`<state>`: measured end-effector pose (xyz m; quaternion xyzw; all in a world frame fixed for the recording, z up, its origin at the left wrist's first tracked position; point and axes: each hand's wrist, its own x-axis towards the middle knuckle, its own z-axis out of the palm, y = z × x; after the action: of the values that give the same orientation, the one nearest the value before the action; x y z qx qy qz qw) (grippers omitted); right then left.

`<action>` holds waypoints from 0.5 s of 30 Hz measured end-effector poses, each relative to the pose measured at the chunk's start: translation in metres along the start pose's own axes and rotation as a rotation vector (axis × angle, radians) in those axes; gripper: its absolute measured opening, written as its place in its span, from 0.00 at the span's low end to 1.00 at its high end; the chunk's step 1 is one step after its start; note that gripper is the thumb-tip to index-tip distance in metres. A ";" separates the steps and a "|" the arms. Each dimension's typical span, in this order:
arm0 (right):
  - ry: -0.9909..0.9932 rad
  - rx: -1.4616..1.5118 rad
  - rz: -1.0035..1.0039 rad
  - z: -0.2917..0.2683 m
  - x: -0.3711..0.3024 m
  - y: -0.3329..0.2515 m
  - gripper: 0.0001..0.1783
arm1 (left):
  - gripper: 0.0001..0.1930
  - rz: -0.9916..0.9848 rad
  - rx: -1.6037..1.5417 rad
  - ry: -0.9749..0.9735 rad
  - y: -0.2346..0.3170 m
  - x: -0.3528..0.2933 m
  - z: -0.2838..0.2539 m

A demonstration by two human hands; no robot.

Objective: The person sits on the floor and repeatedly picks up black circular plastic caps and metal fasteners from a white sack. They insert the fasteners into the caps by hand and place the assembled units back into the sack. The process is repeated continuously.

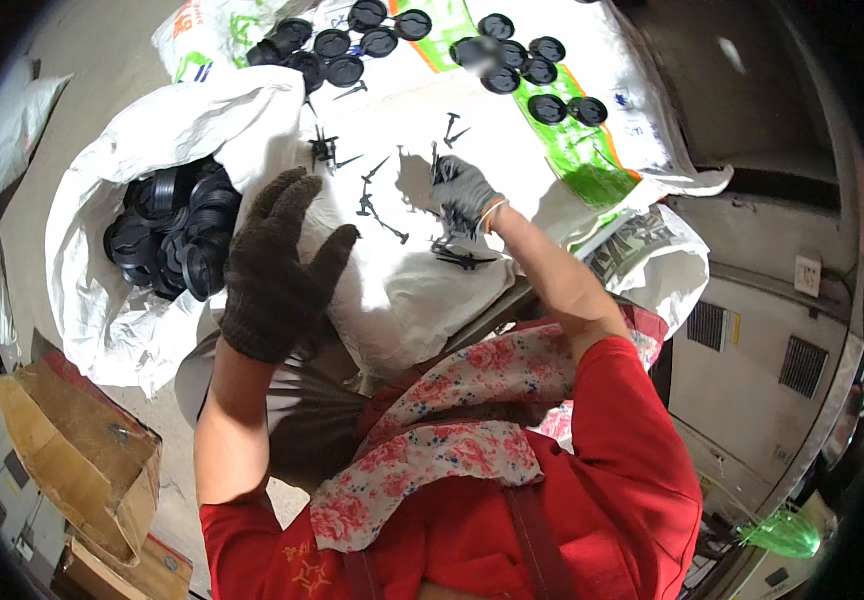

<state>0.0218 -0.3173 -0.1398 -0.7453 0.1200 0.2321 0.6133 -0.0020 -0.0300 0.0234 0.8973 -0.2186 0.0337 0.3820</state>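
Note:
My left hand, in a dark knitted glove, is raised over the near left of the white sheet. Its fingers are stretched and the thumb stands apart, with nothing in them. Further right, my right hand, in a grey glove, is closed on a thin black plastic piece that sticks up past the fingertips. Small black T-shaped pieces lie scattered between the hands. A few more are bunched in a small cluster, and another group rests just below my right hand.
At the left stands an open white woven sack holding many round black plastic parts. More round black parts lie along the far side. A cardboard box is at lower left; a grey metal cabinet stands right.

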 end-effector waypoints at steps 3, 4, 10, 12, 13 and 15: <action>0.107 -0.125 -0.190 -0.059 -0.021 -0.020 0.17 | 0.21 0.012 -0.013 -0.003 0.000 0.004 0.009; 0.171 -0.243 -0.286 -0.076 -0.033 -0.028 0.16 | 0.21 0.049 0.001 0.000 0.000 0.005 0.011; 0.504 -0.256 -0.272 -0.184 -0.174 -0.083 0.21 | 0.21 0.049 0.083 -0.139 0.007 0.011 0.010; 0.679 -0.430 -0.258 -0.218 -0.226 -0.078 0.25 | 0.21 0.085 0.052 -0.159 0.015 0.014 0.012; 0.807 -0.420 -0.224 -0.237 -0.246 -0.061 0.25 | 0.21 0.064 0.108 -0.111 0.001 0.007 0.019; 1.030 -0.373 -0.211 -0.238 -0.270 -0.051 0.28 | 0.22 0.071 0.209 -0.128 -0.006 0.004 0.021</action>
<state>-0.1404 -0.5659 0.0711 -0.8663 0.2859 -0.2075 0.3532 0.0014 -0.0427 0.0053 0.9241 -0.2696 0.0123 0.2704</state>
